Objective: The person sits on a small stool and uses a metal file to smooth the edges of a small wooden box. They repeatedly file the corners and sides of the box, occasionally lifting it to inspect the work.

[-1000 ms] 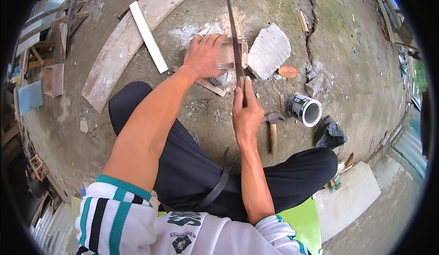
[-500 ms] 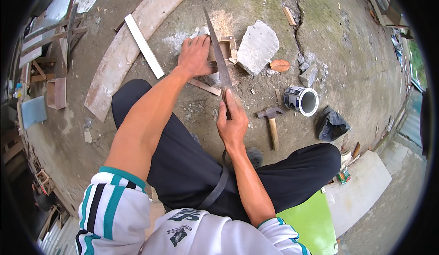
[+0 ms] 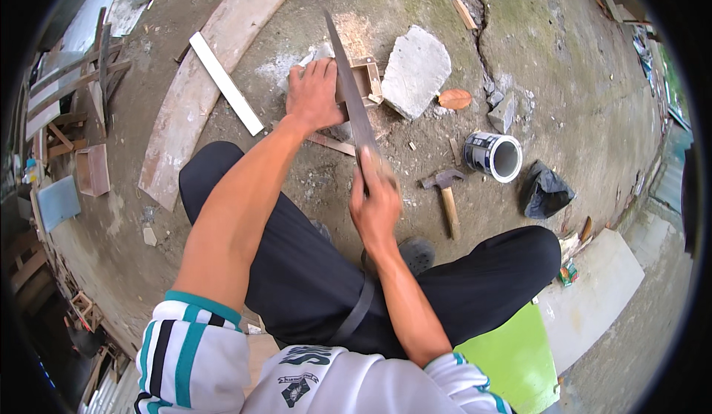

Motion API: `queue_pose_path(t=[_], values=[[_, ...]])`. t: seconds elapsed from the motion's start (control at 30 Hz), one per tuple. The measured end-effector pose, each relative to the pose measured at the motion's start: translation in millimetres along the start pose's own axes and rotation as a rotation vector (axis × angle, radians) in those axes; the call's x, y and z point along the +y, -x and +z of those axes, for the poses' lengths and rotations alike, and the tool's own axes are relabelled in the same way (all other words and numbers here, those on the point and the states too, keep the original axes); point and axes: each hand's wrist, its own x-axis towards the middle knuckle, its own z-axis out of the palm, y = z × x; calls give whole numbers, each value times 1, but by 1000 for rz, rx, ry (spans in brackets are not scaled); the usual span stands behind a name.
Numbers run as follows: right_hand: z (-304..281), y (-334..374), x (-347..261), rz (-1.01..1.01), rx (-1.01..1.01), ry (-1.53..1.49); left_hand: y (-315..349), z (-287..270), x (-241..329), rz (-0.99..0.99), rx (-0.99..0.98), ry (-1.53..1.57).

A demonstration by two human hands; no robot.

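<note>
My right hand (image 3: 377, 202) is closed round the handle of a handsaw (image 3: 347, 80). The long, dark blade slants away from me and up to the left, lying across a small wooden box (image 3: 373, 84) on the ground. On the box's left side my left hand (image 3: 314, 96) presses down with its fingers bent over it; the hand and the blade hide that part of the box. Pale sawdust (image 3: 352, 30) is scattered just beyond the box. Where the blade meets the wood, I cannot make out a cut.
Right of the box lies a rough concrete slab (image 3: 417, 73). Nearer my right knee are a claw hammer (image 3: 448, 197), an open can (image 3: 504, 157) and a crumpled black bag (image 3: 546, 190). A white strip (image 3: 226, 84) crosses a long plank (image 3: 174, 136) at left.
The view has tilted slightly, shifting the surroundings. Both hands keep their holds, and the saw remains across the box with only a small shift.
</note>
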Motion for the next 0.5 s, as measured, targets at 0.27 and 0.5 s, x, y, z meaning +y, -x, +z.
queue_pose_path(t=[0.27, 0.5], values=[[8, 10, -3, 52, -50, 93, -4, 9, -3, 1, 31, -22], [-6, 3, 2, 79, -127, 113, -1, 2, -4, -17, 10, -36]])
